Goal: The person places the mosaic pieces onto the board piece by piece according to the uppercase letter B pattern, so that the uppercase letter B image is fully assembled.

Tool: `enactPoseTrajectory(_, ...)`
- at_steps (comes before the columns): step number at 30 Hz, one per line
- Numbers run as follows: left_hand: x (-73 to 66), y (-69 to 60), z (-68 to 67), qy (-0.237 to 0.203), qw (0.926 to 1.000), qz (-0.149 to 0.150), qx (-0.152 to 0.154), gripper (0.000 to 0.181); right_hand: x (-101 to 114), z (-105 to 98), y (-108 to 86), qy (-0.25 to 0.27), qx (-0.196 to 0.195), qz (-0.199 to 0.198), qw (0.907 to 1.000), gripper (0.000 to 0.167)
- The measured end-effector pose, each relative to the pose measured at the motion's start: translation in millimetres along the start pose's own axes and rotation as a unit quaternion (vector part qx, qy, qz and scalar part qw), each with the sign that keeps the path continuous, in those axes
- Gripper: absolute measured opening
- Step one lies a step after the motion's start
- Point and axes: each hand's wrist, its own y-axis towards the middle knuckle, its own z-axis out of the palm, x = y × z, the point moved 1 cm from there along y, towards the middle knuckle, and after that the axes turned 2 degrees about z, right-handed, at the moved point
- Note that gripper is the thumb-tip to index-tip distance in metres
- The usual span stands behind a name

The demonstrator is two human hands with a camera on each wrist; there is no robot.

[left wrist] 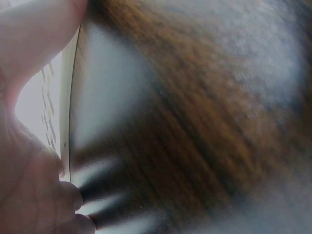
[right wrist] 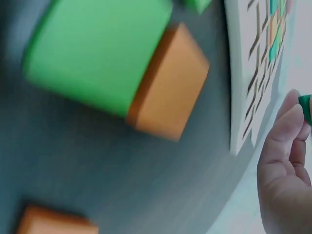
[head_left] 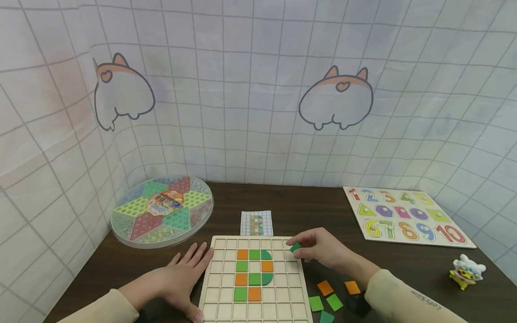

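A pale wooden grid board [head_left: 220,282] lies in front of me, with orange, light green and dark green tiles set in its middle cells. The left hand [head_left: 179,278] lies with fingers spread along the board's left edge, thumb at its lower left. In the left wrist view the left hand [left wrist: 29,195] shows beside the board's edge. Over the board's upper right corner, the right hand [head_left: 323,249] pinches a dark green tile [head_left: 295,246] between thumb and fingers. The right wrist view shows the right hand [right wrist: 287,161] with only part of that tile [right wrist: 305,107] visible.
Loose orange tiles [head_left: 325,287], green tiles [head_left: 316,303] and a dark green piece [head_left: 326,317] lie right of the board. A pattern card [head_left: 245,220] sits behind it. Around stand a Chinese checkers board [head_left: 141,204], a number puzzle [head_left: 393,213] and a small figurine [head_left: 464,273].
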Motion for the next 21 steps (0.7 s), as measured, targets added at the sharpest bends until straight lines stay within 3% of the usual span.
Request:
enactPoseTrajectory(3,-0.9,-0.4,-0.4,0.002,1.0,0.005,0.0,0.148,4,10,-3.4,0.038,-0.001,0.013,0.9992,0.034)
enactPoseTrajectory(7,-1.1,-0.5,-0.9,0.004,0.9999,0.011,0.003,0.148,9,25,-6.6,0.06,-0.008,0.012,0.9981,0.023)
enactPoseTrajectory(15,5.4,3.2,3.1,0.003,1.0,0.005,-0.001,0.149,19,57,-10.2,-0.002,0.003,0.003,1.0,0.009)
enactPoseTrajectory(21,8.0,4.3,5.0,0.001,1.0,0.004,-0.002,0.151,21,75,-14.4,-0.07,-0.001,0.012,0.9974,0.007)
